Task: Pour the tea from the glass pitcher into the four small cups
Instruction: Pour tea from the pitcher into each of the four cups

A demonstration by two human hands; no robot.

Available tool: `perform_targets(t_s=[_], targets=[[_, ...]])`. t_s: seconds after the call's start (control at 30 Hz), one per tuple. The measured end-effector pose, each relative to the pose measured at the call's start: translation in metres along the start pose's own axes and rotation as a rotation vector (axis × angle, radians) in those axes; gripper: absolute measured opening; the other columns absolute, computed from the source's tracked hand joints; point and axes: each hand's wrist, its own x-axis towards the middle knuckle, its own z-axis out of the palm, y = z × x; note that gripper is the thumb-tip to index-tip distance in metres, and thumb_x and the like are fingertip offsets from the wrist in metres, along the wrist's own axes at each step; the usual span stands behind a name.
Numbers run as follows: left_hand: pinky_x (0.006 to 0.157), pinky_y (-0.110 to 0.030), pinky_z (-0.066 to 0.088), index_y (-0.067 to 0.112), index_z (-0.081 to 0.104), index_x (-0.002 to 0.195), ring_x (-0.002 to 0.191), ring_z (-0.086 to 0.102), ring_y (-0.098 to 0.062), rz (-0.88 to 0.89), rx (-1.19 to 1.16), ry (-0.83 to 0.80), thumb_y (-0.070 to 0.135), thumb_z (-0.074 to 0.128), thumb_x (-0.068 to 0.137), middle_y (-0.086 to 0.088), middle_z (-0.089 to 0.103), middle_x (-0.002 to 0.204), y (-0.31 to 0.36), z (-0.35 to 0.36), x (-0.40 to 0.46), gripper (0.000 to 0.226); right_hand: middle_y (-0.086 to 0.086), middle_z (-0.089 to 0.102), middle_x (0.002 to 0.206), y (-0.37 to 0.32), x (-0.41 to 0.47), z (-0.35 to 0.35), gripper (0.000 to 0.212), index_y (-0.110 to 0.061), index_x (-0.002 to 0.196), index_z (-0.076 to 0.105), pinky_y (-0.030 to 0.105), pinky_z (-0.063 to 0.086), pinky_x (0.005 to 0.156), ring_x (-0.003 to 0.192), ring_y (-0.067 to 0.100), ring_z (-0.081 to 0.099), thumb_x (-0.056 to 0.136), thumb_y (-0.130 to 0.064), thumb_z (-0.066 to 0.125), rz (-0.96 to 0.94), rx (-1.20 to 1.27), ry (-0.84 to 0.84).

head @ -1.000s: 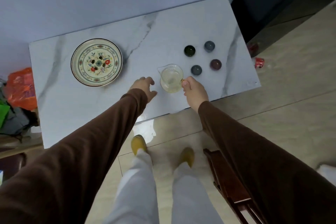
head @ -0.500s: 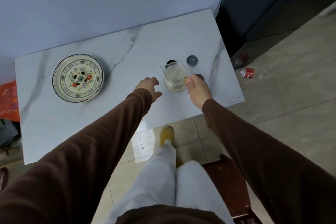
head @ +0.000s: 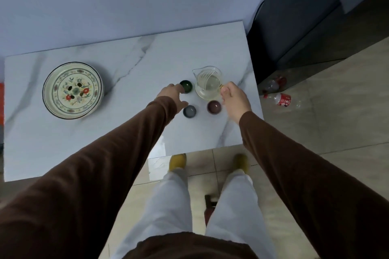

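The glass pitcher (head: 207, 83) holds pale tea and sits over the far right part of the marble table (head: 134, 132). My right hand (head: 233, 99) pinches its handle from the right. Three small cups show: a dark green cup (head: 186, 86) just left of the pitcher, a grey-blue cup (head: 189, 111) nearer to me, and a maroon cup (head: 214, 106) under the pitcher's near side. A fourth cup is not visible. My left hand (head: 171, 96) rests open between the green and grey-blue cups, its fingertips at the green cup's rim.
A flower-patterned plate (head: 72, 90) lies at the table's left. The table's right edge is close to the pitcher. On the floor beyond it lie plastic bottles (head: 279, 99), beside a dark cabinet (head: 315, 27). A wall backs the table.
The pitcher has moved right and farther back in my right hand, past the cups. My left hand has come up beside the green cup. The view has shifted.
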Motion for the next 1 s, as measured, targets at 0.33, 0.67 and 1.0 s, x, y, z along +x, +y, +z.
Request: perform_targets(t_s=[0.33,0.67,1.0], targets=[[0.092,-0.035,0.045,0.014,0.052,0.123,0.108,0.054,-0.029,-0.163,-0.064,0.097,0.031,0.07,0.077,-0.01,0.054,0.122,0.06,0.052,0.007,0.052,0.007,0.062,0.087,0.056,0.045,-0.071,0.028,-0.017,0.091,0.055,0.038,0.049,0.075,0.084,0.031,0.06,0.099,-0.037,0.036,-0.147,-0.12,-0.181],[0.096,-0.038,0.045,0.012,0.052,0.126,0.11,0.055,-0.03,-0.102,-0.045,0.201,0.031,0.072,0.076,-0.012,0.054,0.124,0.044,0.078,0.038,0.057,0.008,0.067,0.091,0.067,0.089,-0.065,0.028,-0.009,0.091,0.055,0.04,0.045,0.079,0.088,0.031,0.058,0.099,-0.03,0.038,-0.368,-0.29,-0.16],[0.097,-0.039,0.044,0.019,0.052,0.127,0.114,0.052,-0.027,0.011,-0.021,0.384,0.045,0.075,0.069,-0.007,0.053,0.125,-0.041,0.098,0.12,0.068,0.0,0.07,0.092,0.065,0.153,-0.012,0.03,-0.017,0.093,0.06,0.038,0.047,0.08,0.09,0.027,0.06,0.099,-0.04,0.041,-0.664,-0.417,-0.013]])
